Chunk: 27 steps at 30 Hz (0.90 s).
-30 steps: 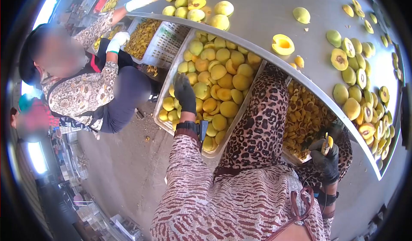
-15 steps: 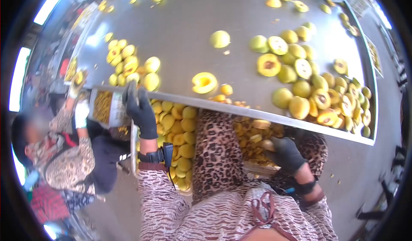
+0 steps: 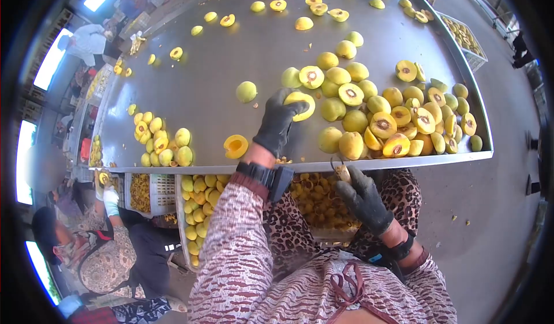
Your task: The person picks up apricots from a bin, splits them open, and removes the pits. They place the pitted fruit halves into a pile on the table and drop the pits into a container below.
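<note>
My left hand [image 3: 276,122], in a dark glove, grips a yellow peach half [image 3: 306,107] just above the metal table. My right hand [image 3: 366,201], also gloved, is closed round the light handle of a small pitting tool [image 3: 343,174]. Its thin, curved dark tip points up near the table's front rim [image 3: 404,163]. Right of my left hand lies a pile of cut peaches [image 3: 384,125], several with stones showing. A hollowed peach half [image 3: 236,146] and a greenish peach [image 3: 246,92] lie to its left.
Below the rim, a crate of peach halves [image 3: 196,226] stands left of my legs. Stones and scraps [image 3: 317,203] fill a container between my knees. A small peach cluster [image 3: 158,142] sits on the table's left. A co-worker [image 3: 109,260] sits at the left.
My left hand has moved right and up from the rim over the table and taken hold of a peach half. My right hand has risen toward the rim, its tool now showing. The view has shifted.
</note>
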Each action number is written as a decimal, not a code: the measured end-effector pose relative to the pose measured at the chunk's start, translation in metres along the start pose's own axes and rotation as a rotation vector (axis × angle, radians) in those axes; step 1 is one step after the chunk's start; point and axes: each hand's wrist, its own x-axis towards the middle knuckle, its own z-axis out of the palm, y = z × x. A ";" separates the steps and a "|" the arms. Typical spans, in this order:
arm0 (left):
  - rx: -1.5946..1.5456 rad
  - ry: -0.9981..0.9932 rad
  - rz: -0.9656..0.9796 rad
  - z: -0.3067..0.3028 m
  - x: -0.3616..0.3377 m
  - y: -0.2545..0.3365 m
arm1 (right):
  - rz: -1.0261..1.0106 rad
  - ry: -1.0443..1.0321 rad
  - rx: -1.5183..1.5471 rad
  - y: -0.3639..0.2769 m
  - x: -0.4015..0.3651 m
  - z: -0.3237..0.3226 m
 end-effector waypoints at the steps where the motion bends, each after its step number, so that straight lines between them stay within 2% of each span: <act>1: -0.086 -0.033 -0.006 0.005 -0.022 0.015 | -0.037 -0.005 -0.022 -0.007 0.005 0.000; 4: -0.382 -0.080 0.082 0.022 -0.071 0.016 | -0.090 -0.006 -0.036 -0.017 0.013 0.010; 6: -0.417 -0.133 0.121 0.037 -0.098 0.018 | -0.166 0.030 -0.049 -0.026 0.018 0.014; 8: -0.919 -0.118 0.005 0.052 -0.115 0.016 | -0.134 0.027 -0.045 -0.029 0.018 0.014; 9: -0.566 -0.152 0.163 0.052 -0.120 0.016 | -0.110 0.007 -0.037 -0.024 0.019 0.015; 10: -0.569 -0.150 0.166 0.053 -0.125 0.015 | -0.086 -0.016 -0.030 -0.022 0.018 0.016; 11: -0.607 -0.062 0.153 0.055 -0.130 0.016 | -0.086 -0.020 -0.033 -0.023 0.015 0.017; 12: -0.642 0.021 0.140 0.057 -0.133 0.019 | -0.161 0.018 -0.034 -0.025 0.012 0.019; 13: -0.644 0.017 0.142 0.061 -0.134 0.023 | -0.237 0.059 -0.037 -0.026 0.010 0.020; 16: -0.695 0.063 0.086 0.070 -0.141 0.026 | -0.149 0.005 -0.091 -0.032 0.013 0.016; 19: -0.657 0.170 0.128 0.076 -0.137 0.022 | -0.243 0.052 -0.066 -0.030 0.012 0.024; 21: -0.638 0.286 0.137 0.078 -0.132 0.014 | -0.209 0.024 -0.083 -0.026 0.007 0.025; 23: -0.693 0.305 0.134 0.076 -0.127 0.006 | -0.181 0.004 -0.113 -0.022 0.005 0.026; 25: -0.737 0.337 0.146 0.083 -0.124 0.004 | -0.211 0.108 0.027 -0.018 0.003 0.031; 27: -0.759 0.296 0.141 0.075 -0.119 -0.011 | -0.197 0.131 -0.137 0.001 0.002 0.030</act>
